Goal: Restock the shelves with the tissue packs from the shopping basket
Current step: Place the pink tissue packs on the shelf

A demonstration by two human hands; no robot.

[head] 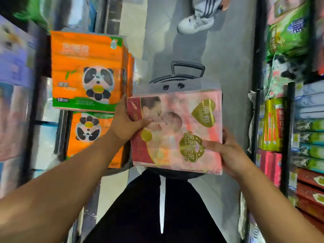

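Head view, left hand (125, 122), right hand (228, 149) gripping pink tissue pack (177, 130), gold hearts

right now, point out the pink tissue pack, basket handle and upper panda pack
pink tissue pack (175, 130), head view, front face
basket handle (188, 64), head view, top bar
upper panda pack (98, 79), head view, panda print

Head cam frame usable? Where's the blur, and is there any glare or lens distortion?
Head view, centre: the pink tissue pack, gripped by the left hand and right hand, is fairly sharp, with mild sheen on its film. Head view, left edge: the left shelving smears with motion blur, and the orange panda pack is softer. Head view, right: the shelf upright leans from wide-angle distortion.
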